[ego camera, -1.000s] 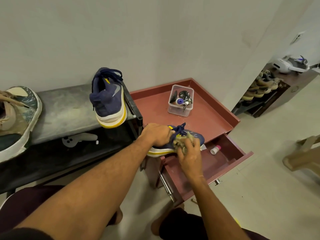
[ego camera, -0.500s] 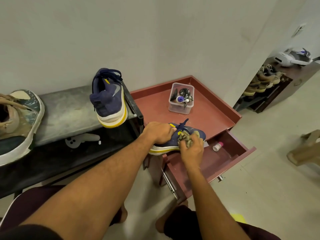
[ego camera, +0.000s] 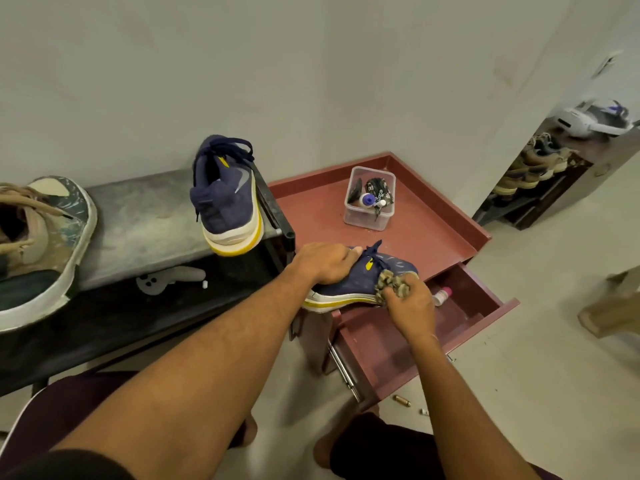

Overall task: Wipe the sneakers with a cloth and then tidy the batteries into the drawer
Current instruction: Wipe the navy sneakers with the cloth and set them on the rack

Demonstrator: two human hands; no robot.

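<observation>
Left hand (ego camera: 325,263) gripped sneaker (ego camera: 360,284); right hand (ego camera: 410,301) clutched cloth (ego camera: 391,284). Risk: sneaker overhung open drawer (ego camera: 481,299), hard wipe could tip it in.

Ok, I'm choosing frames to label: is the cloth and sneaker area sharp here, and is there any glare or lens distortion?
Head view: cloth and held navy sneaker fairly sharp; head view: soft, even light, no glare; head view: wide-angle stretch toward the edges, far shoe rack small and soft.

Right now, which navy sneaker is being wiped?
The navy sneaker on the red cabinet, gripped by the left hand, cloth pressed against it; the other sneaker is propped upright on the bench.
</observation>
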